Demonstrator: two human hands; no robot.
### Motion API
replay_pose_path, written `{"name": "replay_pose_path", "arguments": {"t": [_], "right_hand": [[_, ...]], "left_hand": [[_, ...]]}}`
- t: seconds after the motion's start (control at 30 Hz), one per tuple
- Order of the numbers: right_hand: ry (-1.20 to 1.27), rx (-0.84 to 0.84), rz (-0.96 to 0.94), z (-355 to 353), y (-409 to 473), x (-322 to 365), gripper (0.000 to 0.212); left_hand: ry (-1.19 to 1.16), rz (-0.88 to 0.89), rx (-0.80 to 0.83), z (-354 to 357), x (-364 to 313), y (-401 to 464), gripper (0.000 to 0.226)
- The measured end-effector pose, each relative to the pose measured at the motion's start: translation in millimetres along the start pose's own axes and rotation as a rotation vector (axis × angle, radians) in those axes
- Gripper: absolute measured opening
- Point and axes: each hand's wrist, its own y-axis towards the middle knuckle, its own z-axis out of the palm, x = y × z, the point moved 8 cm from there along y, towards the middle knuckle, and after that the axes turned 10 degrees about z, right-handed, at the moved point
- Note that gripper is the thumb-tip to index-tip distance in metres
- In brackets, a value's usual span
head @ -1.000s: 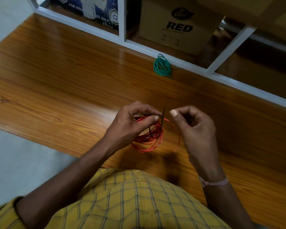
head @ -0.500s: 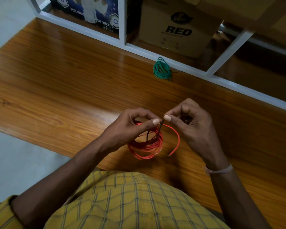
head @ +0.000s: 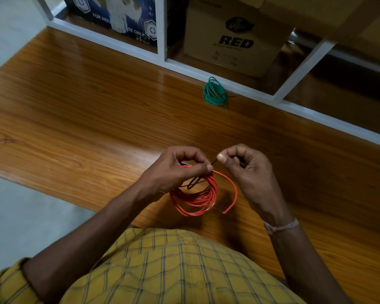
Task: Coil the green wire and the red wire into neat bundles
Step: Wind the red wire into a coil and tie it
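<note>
The red wire hangs as a coil of several loops above the wooden table. My left hand pinches the top of the coil. One loose red end curves out to the right and points down. A thin black tie loops through the coil, and my right hand pinches its upper end between thumb and forefinger. The green wire lies coiled in a small bundle at the table's far edge, apart from both hands.
A white metal frame runs along the table's far edge. Behind it stand a brown carton marked RED and a blue printed box. Grey floor shows to the left.
My right hand came in close to my left and took the black tie's end. The loose red end now hangs free in a curve at the right of the coil.
</note>
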Motion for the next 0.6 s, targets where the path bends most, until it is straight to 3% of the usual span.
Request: {"name": "replay_pose_path", "arguments": {"t": [0.2,0.43,0.6], "right_hand": [[0.102,-0.286,-0.019,-39,11,2,0.015],[0.573,0.001,0.212,2,21,-10,0.014],[0.619,0.039,0.258,21,15,-19,0.031]], "left_hand": [[0.049,-0.04,0.022,-7,8,-7,0.012],[0.046,-0.073,0.029,-7,14,-11,0.016],[0.017,-0.107,0.016,-10,19,-11,0.021]]}}
